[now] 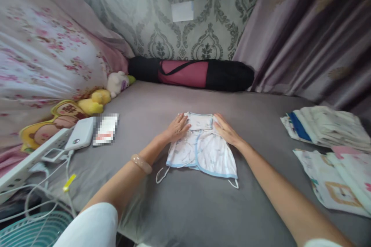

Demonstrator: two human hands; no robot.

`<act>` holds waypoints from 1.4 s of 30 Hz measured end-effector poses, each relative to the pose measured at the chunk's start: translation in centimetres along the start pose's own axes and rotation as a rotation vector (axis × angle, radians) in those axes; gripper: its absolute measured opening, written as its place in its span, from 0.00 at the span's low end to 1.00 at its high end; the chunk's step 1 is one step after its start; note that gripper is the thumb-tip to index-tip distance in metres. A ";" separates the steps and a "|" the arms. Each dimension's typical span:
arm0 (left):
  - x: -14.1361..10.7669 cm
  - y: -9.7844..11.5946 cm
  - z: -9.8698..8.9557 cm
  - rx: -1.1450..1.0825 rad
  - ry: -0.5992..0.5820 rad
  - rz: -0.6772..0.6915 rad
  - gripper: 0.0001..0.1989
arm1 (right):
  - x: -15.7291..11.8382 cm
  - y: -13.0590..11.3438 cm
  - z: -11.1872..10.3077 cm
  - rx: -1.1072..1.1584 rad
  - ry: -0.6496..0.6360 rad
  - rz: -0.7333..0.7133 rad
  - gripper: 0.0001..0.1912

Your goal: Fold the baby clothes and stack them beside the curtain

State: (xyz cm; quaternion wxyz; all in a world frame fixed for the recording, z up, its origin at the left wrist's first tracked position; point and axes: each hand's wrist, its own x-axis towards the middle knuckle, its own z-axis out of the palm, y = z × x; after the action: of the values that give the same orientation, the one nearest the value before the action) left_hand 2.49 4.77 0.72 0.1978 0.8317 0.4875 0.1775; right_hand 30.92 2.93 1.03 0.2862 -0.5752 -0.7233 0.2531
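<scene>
A small white baby garment [187, 148] with light blue trim lies on the grey bed sheet [185, 208], its upper part folded down and its ties loose at both lower corners. My left hand [177, 126] rests flat on the left edge of the folded part, fingers spread. On the opposite edge lies my right hand [225, 129], its fingers extended and touching the cloth. Neither hand grips the garment.
Folded cloths [333, 127] are stacked at the right, with more cloths [342, 181] nearer. At the left are a power bank [82, 133], a power strip [37, 158], cables and plush toys [92, 102]. A long black and pink bag [185, 73] lies along the wall.
</scene>
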 end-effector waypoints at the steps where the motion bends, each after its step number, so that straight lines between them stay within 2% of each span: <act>1: -1.1 0.3 -0.7 -0.009 0.004 0.024 0.32 | -0.8 0.3 -0.6 0.035 0.031 0.029 0.29; 3: -4.0 0.7 -2.3 -0.027 0.034 0.104 0.28 | -3.3 1.3 -1.7 0.072 0.051 0.015 0.28; 5: -7.2 1.0 -3.7 -0.019 0.047 0.162 0.24 | -6.4 2.4 -2.7 -0.007 0.039 -0.060 0.27; 8: -11.6 1.2 -5.3 0.039 -0.031 0.177 0.22 | -11.3 3.4 -3.9 -0.206 0.002 -0.184 0.25; 12: -14.8 1.8 -6.1 0.061 -0.097 0.144 0.20 | -15.2 1.4 -5.0 -0.359 -0.084 -0.285 0.25; 18: -15.9 3.1 -6.1 0.013 -0.124 0.186 0.21 | -15.9 -2.8 -5.3 -0.478 -0.211 -0.421 0.29; 21: -16.0 3.4 -5.9 0.022 -0.134 0.207 0.19 | -16.1 -3.3 -4.9 -0.452 -0.196 -0.459 0.27; 28: -15.7 3.7 -5.7 0.056 -0.163 0.301 0.17 | -16.5 -3.9 -4.7 -0.341 -0.182 -0.445 0.25; 37: -15.8 6.4 -8.9 0.075 -0.135 0.274 0.16 | -17.9 -5.0 -6.0 -0.252 -0.159 -0.400 0.25; 42: -17.2 8.1 -10.1 0.039 -0.230 0.265 0.14 | -20.0 -6.0 -6.8 -0.273 -0.221 -0.344 0.24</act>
State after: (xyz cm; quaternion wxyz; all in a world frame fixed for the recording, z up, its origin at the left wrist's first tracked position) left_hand -4.40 -12.40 11.65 0.2109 0.9073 0.3510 0.0960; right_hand 35.09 -17.64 7.54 0.1636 -0.4457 -0.8651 0.1620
